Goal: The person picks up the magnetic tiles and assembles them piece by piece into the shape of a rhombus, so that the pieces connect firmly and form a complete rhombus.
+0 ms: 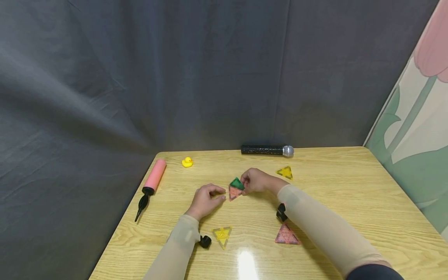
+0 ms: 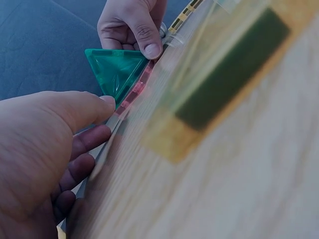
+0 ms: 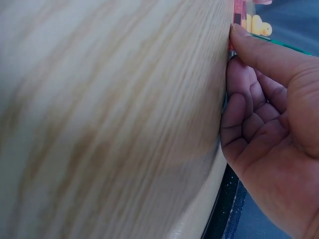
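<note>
A green triangular magnetic tile (image 1: 237, 183) stands tilted up along one edge of a red triangular tile (image 1: 233, 192) lying on the table. My right hand (image 1: 257, 180) pinches the green tile near the corner where the two meet; in the left wrist view its thumb (image 2: 152, 50) covers that corner. To the left of the tiles, my left hand (image 1: 206, 200) has thumb and fingers apart, with a small gap to the red tile in the head view. A yellow triangular tile (image 1: 222, 236) lies nearer me, and a pink triangular tile (image 1: 287, 235) beside the right forearm.
Another yellow triangular tile (image 1: 285, 172) lies beyond the right wrist. At the back edge are a black microphone (image 1: 262, 149) and a yellow rubber duck (image 1: 187, 162). A pink and black hand pump (image 1: 154, 177) lies along the left edge. Dark curtain (image 1: 217, 77) hangs behind the table.
</note>
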`<state>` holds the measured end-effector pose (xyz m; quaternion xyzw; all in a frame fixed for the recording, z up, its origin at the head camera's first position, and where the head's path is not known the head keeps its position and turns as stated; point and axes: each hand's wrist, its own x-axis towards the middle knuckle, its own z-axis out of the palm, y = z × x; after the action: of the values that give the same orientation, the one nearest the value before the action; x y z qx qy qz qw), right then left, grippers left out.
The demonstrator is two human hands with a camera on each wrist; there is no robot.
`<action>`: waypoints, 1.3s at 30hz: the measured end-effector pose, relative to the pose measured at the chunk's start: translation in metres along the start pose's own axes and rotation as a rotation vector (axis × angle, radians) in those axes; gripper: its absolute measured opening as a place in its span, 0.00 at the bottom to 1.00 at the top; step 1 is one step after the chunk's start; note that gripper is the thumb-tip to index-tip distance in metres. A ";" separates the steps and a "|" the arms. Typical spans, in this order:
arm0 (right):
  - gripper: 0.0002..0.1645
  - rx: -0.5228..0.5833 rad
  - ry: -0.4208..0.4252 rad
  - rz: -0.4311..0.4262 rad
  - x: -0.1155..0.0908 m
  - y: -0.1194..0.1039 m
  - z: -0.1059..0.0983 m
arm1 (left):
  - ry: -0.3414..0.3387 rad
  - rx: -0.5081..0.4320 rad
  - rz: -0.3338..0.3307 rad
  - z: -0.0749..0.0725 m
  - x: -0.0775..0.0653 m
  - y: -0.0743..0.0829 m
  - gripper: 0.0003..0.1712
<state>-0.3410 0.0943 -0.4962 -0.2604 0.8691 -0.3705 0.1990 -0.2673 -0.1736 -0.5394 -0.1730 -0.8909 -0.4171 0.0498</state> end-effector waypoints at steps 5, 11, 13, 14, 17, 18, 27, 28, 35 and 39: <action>0.11 0.017 -0.010 -0.006 -0.004 0.003 0.000 | -0.016 0.004 -0.015 -0.002 -0.001 0.003 0.11; 0.11 0.017 -0.023 -0.016 -0.007 0.005 -0.001 | -0.036 -0.004 -0.045 -0.006 -0.005 0.008 0.12; 0.12 0.017 -0.025 -0.023 -0.008 0.005 -0.001 | -0.046 -0.011 -0.045 -0.006 -0.007 0.009 0.12; 0.12 0.017 -0.027 -0.026 -0.009 0.005 -0.001 | -0.050 -0.011 -0.044 -0.006 -0.008 0.009 0.12; 0.12 0.015 -0.033 -0.030 -0.010 0.004 -0.001 | -0.067 -0.019 -0.048 -0.007 -0.012 0.012 0.13; 0.11 0.013 -0.035 -0.031 -0.011 0.004 -0.001 | -0.072 -0.022 -0.050 -0.008 -0.013 0.013 0.14; 0.10 0.031 -0.046 -0.036 -0.012 0.005 -0.001 | -0.096 -0.061 -0.049 -0.012 -0.021 0.018 0.17; 0.10 0.033 -0.047 -0.035 -0.012 0.005 -0.001 | -0.099 -0.066 -0.048 -0.013 -0.023 0.017 0.17; 0.10 0.036 -0.051 -0.036 -0.011 0.008 -0.001 | -0.132 -0.083 -0.032 -0.018 -0.037 0.021 0.19; 0.10 0.032 -0.052 -0.044 -0.010 0.010 0.000 | -0.159 -0.077 -0.005 -0.022 -0.046 0.025 0.21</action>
<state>-0.3361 0.1065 -0.5019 -0.2859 0.8517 -0.3817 0.2173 -0.2169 -0.1874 -0.5174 -0.2052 -0.8757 -0.4362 -0.0286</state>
